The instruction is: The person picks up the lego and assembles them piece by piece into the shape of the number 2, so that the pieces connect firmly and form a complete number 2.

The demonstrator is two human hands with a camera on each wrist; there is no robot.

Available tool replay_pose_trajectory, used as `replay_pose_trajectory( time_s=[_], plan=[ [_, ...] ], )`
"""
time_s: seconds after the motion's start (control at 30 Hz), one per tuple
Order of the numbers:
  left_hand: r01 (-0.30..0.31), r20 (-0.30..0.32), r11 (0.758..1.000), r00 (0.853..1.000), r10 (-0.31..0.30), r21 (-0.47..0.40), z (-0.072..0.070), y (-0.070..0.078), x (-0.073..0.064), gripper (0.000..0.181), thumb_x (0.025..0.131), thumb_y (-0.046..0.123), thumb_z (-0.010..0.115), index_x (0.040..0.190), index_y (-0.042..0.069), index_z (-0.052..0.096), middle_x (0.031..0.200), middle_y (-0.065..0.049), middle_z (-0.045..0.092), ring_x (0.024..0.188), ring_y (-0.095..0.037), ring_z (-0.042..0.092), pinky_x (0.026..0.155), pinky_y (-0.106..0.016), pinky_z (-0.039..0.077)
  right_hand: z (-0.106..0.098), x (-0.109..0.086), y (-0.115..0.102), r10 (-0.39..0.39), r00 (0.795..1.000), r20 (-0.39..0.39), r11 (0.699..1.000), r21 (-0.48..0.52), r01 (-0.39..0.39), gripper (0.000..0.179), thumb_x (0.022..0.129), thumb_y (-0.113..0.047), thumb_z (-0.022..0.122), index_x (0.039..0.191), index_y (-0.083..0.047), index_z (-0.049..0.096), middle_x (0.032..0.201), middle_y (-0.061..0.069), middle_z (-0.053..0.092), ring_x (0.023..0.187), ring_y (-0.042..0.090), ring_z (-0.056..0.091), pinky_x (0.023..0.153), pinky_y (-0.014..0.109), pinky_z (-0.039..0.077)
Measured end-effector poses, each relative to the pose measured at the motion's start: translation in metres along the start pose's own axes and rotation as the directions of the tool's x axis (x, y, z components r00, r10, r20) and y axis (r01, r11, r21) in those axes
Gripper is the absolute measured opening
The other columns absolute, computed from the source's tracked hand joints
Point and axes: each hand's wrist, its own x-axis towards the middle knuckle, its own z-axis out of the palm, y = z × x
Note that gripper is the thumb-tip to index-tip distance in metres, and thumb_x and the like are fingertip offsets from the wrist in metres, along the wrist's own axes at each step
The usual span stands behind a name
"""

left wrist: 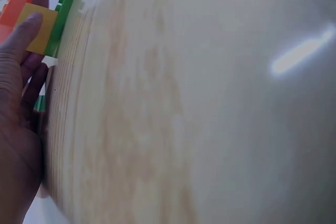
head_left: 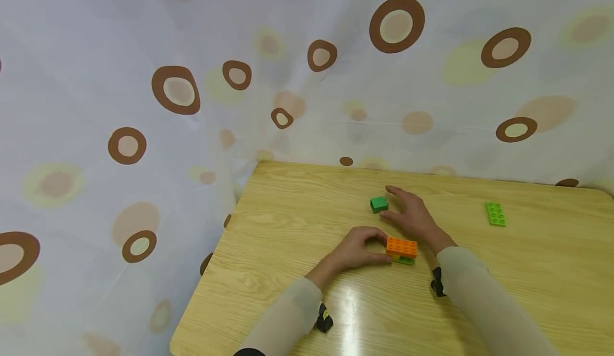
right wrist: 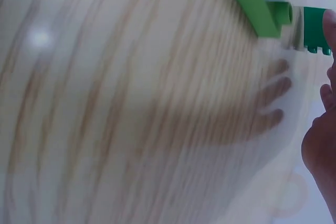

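My left hand [head_left: 354,249] pinches a small stack of toy building bricks, its thumb against the yellow brick [left wrist: 46,31]. An orange brick [head_left: 402,246] caps the stack, and a light green brick [left wrist: 62,24] forms the bottom. Beyond the stack, a dark green brick [head_left: 379,204] lies on the table. My right hand [head_left: 412,212] reaches over beside that brick with thumb and fingers spread apart around its right side. The right wrist view has the dark green brick [right wrist: 314,27] near the thumb and part of the light green bottom brick [right wrist: 252,3].
Another light green brick [head_left: 496,214], studs up, lies farther right on the wooden table [head_left: 288,207]. A patterned curtain [head_left: 307,95] hangs along the back and left edges of the table.
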Motion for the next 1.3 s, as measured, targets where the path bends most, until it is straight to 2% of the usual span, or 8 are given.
replay_pose_trajectory(
  time_s=[0.37, 0.6, 0.7, 0.83, 0.97, 1.1, 1.2, 1.3],
  plan=[
    [-0.019, -0.018, 1.000, 1.000, 0.019, 0.009, 0.002, 0.002, 0.000, 0.036, 0.081, 0.040, 0.082, 0.110, 0.022, 0.069, 0.103, 0.018, 0.067, 0.100, 0.005, 0.059, 0.093, -0.014, 0.044, 0.013, 0.001, 0.001, 0.034, 0.999, -0.027, 0.997, 0.072, -0.032, 0.063, 0.092, -0.023, 0.073, 0.146, -0.005, 0.046, 0.139, 0.016, 0.056, 0.135, 0.041, 0.041, 0.110, 0.063, 0.026],
    [-0.010, -0.014, 1.000, 1.000, 0.010, -0.008, 0.005, 0.005, 0.002, 0.037, 0.081, 0.040, 0.082, 0.111, 0.022, 0.070, 0.105, 0.019, 0.067, 0.100, 0.005, 0.059, 0.093, -0.014, 0.044, 0.009, -0.009, 0.001, 0.059, 0.997, -0.042, 0.997, 0.046, -0.057, 0.050, 0.094, -0.025, 0.070, 0.138, -0.007, 0.053, 0.133, 0.017, 0.059, 0.128, 0.040, 0.048, 0.108, 0.061, 0.031],
    [-0.006, -0.025, 1.000, 1.000, 0.006, -0.011, 0.006, 0.002, 0.001, 0.041, 0.081, 0.042, 0.081, 0.115, 0.022, 0.069, 0.108, 0.020, 0.066, 0.102, 0.006, 0.058, 0.094, -0.015, 0.044, 0.001, -0.014, -0.004, 0.087, 0.995, -0.050, 0.994, 0.063, -0.084, 0.049, 0.094, -0.027, 0.071, 0.137, -0.009, 0.055, 0.131, 0.015, 0.060, 0.129, 0.040, 0.047, 0.107, 0.063, 0.030],
    [0.018, -0.030, 0.998, 0.999, -0.020, -0.065, 0.002, 0.003, -0.003, 0.053, 0.081, 0.043, 0.081, 0.126, 0.022, 0.064, 0.118, 0.019, 0.063, 0.110, 0.004, 0.057, 0.098, -0.018, 0.043, -0.016, -0.021, -0.010, 0.083, 0.992, -0.097, 0.992, 0.101, -0.073, 0.049, 0.092, -0.029, 0.073, 0.135, -0.011, 0.057, 0.128, 0.011, 0.060, 0.126, 0.037, 0.049, 0.105, 0.064, 0.031],
    [0.038, -0.033, 0.994, 0.999, -0.042, -0.101, -0.002, 0.013, -0.005, 0.061, 0.082, 0.044, 0.079, 0.134, 0.020, 0.059, 0.128, 0.018, 0.060, 0.120, 0.001, 0.052, 0.105, -0.025, 0.041, -0.040, -0.036, -0.019, 0.030, 0.989, -0.141, 0.997, 0.076, -0.019, 0.051, 0.091, -0.032, 0.074, 0.135, -0.013, 0.057, 0.127, 0.010, 0.060, 0.121, 0.035, 0.052, 0.101, 0.065, 0.035],
    [0.018, -0.045, 0.997, 0.999, -0.021, -0.073, -0.004, 0.025, 0.000, 0.060, 0.084, 0.047, 0.076, 0.134, 0.019, 0.060, 0.130, 0.017, 0.059, 0.124, 0.000, 0.049, 0.108, -0.031, 0.039, -0.064, -0.059, -0.036, 0.001, 0.989, -0.146, 0.999, 0.047, 0.006, 0.050, 0.089, -0.032, 0.076, 0.134, -0.016, 0.059, 0.123, 0.008, 0.061, 0.115, 0.034, 0.055, 0.097, 0.065, 0.038],
    [0.000, -0.046, 0.998, 0.999, -0.003, -0.069, -0.004, 0.032, 0.003, 0.057, 0.086, 0.048, 0.073, 0.133, 0.018, 0.061, 0.129, 0.016, 0.060, 0.124, -0.001, 0.049, 0.108, -0.032, 0.039, -0.073, -0.077, -0.046, -0.043, 0.990, -0.135, 0.999, 0.019, 0.046, 0.046, 0.087, -0.029, 0.078, 0.129, -0.018, 0.063, 0.118, 0.003, 0.064, 0.110, 0.029, 0.058, 0.094, 0.062, 0.042],
    [-0.010, -0.046, 0.998, 0.999, 0.007, -0.062, -0.002, 0.036, 0.004, 0.053, 0.087, 0.047, 0.073, 0.129, 0.018, 0.063, 0.126, 0.015, 0.062, 0.121, -0.001, 0.052, 0.107, -0.031, 0.040, -0.076, -0.091, -0.055, -0.130, 0.985, -0.112, 0.991, -0.034, 0.127, 0.043, 0.084, -0.024, 0.081, 0.124, -0.019, 0.067, 0.111, -0.002, 0.065, 0.103, 0.025, 0.058, 0.091, 0.057, 0.043]
  ],
)
